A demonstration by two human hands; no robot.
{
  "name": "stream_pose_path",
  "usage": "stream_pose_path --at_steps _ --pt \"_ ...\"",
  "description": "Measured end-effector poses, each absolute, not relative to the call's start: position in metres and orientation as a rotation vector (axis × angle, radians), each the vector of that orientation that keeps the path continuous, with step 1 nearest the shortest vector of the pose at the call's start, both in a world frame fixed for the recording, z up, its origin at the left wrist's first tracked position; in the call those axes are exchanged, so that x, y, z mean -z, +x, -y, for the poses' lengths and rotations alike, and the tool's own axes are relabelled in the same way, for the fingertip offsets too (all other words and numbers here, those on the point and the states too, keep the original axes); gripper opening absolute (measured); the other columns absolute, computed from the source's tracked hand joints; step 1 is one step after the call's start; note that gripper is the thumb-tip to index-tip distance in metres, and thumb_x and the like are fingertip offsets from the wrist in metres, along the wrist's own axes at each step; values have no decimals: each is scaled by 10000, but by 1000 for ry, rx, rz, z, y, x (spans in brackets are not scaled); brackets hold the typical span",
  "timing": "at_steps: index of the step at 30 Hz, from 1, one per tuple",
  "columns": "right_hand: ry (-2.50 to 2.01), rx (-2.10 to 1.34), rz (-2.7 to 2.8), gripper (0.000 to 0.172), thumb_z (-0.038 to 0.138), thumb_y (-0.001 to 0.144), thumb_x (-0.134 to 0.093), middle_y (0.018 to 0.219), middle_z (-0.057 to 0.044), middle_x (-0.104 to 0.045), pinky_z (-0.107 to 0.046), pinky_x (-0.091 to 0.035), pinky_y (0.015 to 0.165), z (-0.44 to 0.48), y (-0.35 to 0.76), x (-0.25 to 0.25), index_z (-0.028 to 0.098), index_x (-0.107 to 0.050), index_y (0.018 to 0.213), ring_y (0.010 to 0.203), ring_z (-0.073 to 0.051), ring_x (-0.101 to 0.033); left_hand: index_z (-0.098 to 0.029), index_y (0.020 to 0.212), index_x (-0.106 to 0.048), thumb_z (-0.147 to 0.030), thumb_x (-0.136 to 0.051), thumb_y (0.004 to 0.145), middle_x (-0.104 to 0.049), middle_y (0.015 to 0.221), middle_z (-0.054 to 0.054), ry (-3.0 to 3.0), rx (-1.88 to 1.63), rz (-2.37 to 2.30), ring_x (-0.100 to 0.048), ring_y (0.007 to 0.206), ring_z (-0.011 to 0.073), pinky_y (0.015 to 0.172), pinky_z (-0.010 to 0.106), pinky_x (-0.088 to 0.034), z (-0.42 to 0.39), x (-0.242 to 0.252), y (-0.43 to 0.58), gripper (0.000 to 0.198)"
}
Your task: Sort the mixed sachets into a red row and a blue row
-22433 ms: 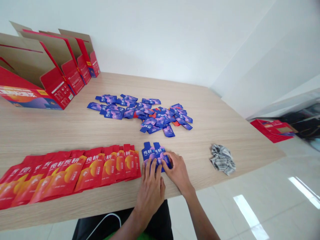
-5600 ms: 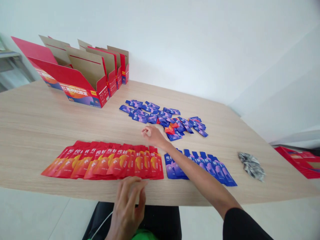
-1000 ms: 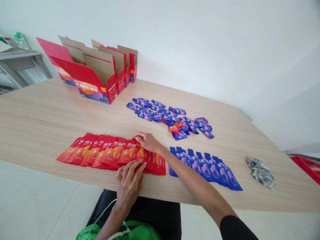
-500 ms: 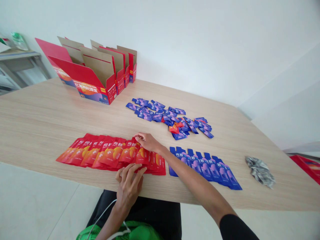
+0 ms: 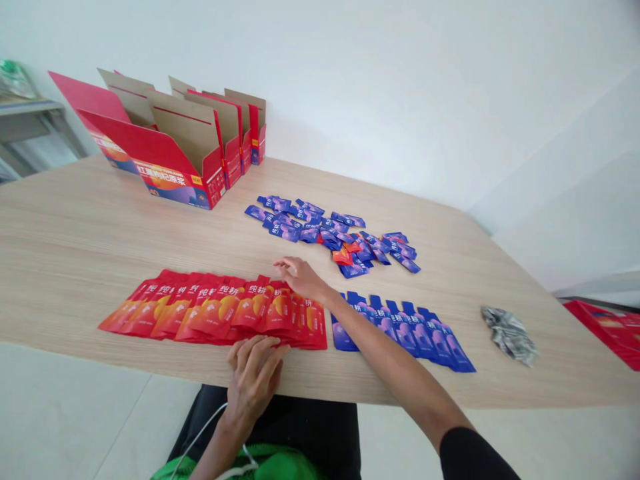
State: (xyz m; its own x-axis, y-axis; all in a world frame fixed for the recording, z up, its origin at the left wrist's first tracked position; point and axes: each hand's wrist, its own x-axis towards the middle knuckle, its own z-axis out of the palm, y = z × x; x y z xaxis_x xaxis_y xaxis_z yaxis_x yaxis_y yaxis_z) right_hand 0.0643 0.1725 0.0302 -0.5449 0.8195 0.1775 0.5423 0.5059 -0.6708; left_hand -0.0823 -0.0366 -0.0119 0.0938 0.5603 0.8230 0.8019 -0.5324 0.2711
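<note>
Red pouches [image 5: 200, 310] lie in an overlapping row along the near edge of the table. My left hand [image 5: 255, 373] rests at the lower edge of this row, fingers loosely bent and apart, fingertips by the pouch bottoms. My right hand [image 5: 303, 279] hovers at the upper edge of the row, towards its right end. Its fingers are stretched out and I see nothing held in them. Under and beside my right forearm lies a second overlapping row, of blue pouches [image 5: 420, 333], partly hidden by the arm.
A loose pile of blue pouches [image 5: 285, 230] with a few red ones [image 5: 343, 257] lies mid-table. Open red cartons [image 5: 175, 177] stand at the back left by the wall. A crumpled grey-and-white piece [image 5: 509, 335] lies right. Another red box [image 5: 605, 327] shows beyond the table's right edge.
My right hand has come off the top edge of a red pouch, its fingers loosening. My left hand stays at the lower edge. The whole view has shifted slightly.
</note>
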Motion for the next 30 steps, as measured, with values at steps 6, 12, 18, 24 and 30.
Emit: stream_pose_path --at_steps 6,12,18,24,30 --pt "-1686 -178 2265 340 341 1020 -588 1261 -162 -704 -431 -460 1080 -197 160 -46 153 -697 1282 1203 -293 -633 -178 1025 -711 -5 -583 970 -717 957 89 -2284 1488 1136 -655 920 213 829 330 -565 36 17 -86 221" --pt "-1914 112 2430 501 346 980 -652 1467 -192 -582 -437 -491 1039 -195 194 -38 157 -612 1442 1344 -354 -542 -168 996 -700 18 -570 961 -694 915 80 -2284 1490 1114 -643 886 205 803 320 -562 38 16 -85 229" --pt "-1752 241 2393 372 226 1022 -507 1318 -148 -717 -380 -552 911 -194 208 -39 185 -714 1329 1247 -303 -618 -180 970 -693 -2 -569 968 -680 889 65 -2326 1514 1094 -638 853 195 762 301 -544 41 17 -87 217" --pt "-1470 394 2207 345 299 1056 -490 1156 -162 -789 -409 -580 898 -180 238 -47 154 -763 1209 1075 -297 -705 -179 956 -682 22 -545 955 -651 872 60 -2340 1594 1063 -610 838 185 742 288 -546 43 14 -82 243" --pt "-1322 357 1979 265 324 1057 -557 1117 -101 -806 -390 -601 878 -113 267 -65 215 -751 1200 966 -249 -726 -184 946 -674 6 -514 981 -647 859 55 -2469 1615 997 -608 816 175 761 300 -563 51 7 -61 250"
